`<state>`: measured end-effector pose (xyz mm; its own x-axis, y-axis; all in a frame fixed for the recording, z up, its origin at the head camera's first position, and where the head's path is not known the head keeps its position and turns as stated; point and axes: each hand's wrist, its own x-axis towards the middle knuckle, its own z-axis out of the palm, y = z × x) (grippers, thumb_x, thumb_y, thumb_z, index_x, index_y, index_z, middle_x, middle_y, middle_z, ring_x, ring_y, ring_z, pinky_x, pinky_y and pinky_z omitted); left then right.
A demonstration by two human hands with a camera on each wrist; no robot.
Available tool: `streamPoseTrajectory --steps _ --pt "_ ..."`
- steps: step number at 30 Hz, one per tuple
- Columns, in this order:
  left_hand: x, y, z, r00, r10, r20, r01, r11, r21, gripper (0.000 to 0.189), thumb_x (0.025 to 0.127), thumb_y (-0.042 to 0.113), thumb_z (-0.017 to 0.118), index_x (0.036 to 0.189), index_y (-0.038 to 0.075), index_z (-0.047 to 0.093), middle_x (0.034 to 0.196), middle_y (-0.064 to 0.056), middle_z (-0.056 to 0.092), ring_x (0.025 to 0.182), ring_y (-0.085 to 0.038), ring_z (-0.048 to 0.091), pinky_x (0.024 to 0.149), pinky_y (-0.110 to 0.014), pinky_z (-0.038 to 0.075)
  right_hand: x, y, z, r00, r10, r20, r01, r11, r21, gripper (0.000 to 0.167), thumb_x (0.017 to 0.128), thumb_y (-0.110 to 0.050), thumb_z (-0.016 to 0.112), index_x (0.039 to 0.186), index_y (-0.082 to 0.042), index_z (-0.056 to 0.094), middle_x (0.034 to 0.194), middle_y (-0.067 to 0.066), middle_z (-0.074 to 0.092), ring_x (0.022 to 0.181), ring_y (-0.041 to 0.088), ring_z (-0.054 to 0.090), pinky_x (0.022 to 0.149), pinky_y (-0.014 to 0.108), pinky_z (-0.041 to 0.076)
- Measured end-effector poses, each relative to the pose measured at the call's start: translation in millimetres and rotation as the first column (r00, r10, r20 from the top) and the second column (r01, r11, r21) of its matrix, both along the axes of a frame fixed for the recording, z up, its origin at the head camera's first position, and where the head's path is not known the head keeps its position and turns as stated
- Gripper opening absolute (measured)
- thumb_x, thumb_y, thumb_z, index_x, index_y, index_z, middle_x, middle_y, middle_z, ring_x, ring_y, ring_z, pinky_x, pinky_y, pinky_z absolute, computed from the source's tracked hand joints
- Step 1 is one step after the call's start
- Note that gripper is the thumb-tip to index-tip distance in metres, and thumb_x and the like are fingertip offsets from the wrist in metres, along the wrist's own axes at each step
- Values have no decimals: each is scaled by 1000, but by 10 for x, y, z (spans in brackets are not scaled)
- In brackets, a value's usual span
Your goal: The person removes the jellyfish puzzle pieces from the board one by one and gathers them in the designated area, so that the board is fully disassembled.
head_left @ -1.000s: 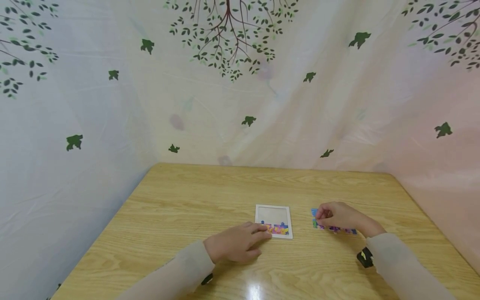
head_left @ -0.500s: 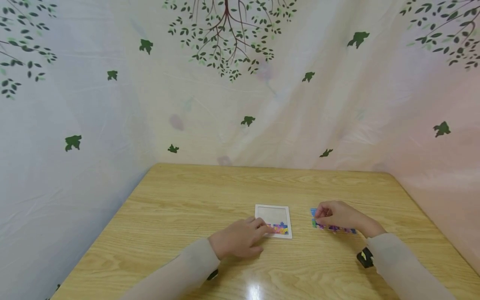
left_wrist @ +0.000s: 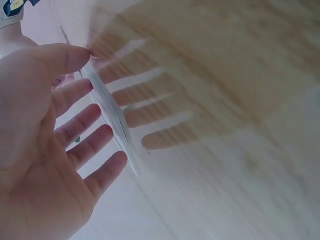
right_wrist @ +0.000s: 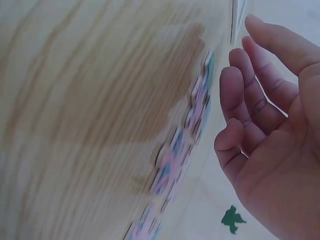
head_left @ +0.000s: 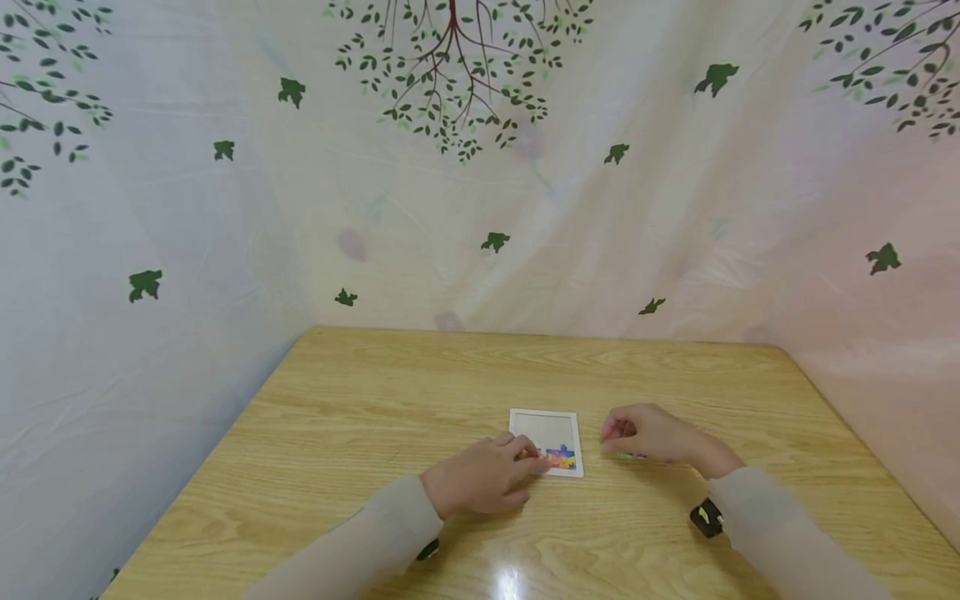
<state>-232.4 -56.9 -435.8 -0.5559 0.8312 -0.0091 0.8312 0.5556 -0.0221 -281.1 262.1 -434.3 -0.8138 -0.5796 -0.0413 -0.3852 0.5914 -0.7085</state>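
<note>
A small white puzzle frame (head_left: 579, 446) lies mid-table, with joined yellow, pink and blue puzzle pieces (head_left: 562, 457) along its near side. My left hand (head_left: 483, 475) reaches over its near left part, fingertips at these pieces. Those fingers are spread and nearly straight beside the frame's edge (left_wrist: 117, 122) in the left wrist view. My right hand (head_left: 656, 433) hovers right of the frame, fingers loosely bent, thumb apart, nothing visible between them. Beneath it lie several loose puzzle pieces (right_wrist: 172, 165), pink, purple and blue, mostly hidden by the hand in the head view.
The wooden table (head_left: 397, 375) spreads around both hands. Behind it and at its sides hangs a pale curtain (head_left: 420, 208) printed with branches and green birds. Dark wrist devices, such as the right one (head_left: 707, 517), sit under the sleeves.
My right hand has moved left, nearer to the frame, and now covers the loose pieces' left end. My left hand has slid slightly right over the pieces in the frame.
</note>
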Motion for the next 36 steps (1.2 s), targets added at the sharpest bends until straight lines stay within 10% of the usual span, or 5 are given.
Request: streamPoseTrajectory --steps 11,36 --pt "-10 40 28 999 -9 45 10 1000 -12 47 104 27 61 148 13 56 151 1 54 138 -15 51 115 -28 41 6 -281 -47 997 63 -53 -61 998 35 26 94 -26 79 113 -7 75 100 -1 67 84 10 58 73 24 52" --pt "32 41 20 998 -12 65 11 1000 21 48 104 28 60 150 13 55 151 -2 54 137 -19 51 115 -29 41 115 -480 -52 992 78 -102 -68 993 93 33 92 -27 80 115 -4 74 105 0 61 78 8 50 68 24 46"
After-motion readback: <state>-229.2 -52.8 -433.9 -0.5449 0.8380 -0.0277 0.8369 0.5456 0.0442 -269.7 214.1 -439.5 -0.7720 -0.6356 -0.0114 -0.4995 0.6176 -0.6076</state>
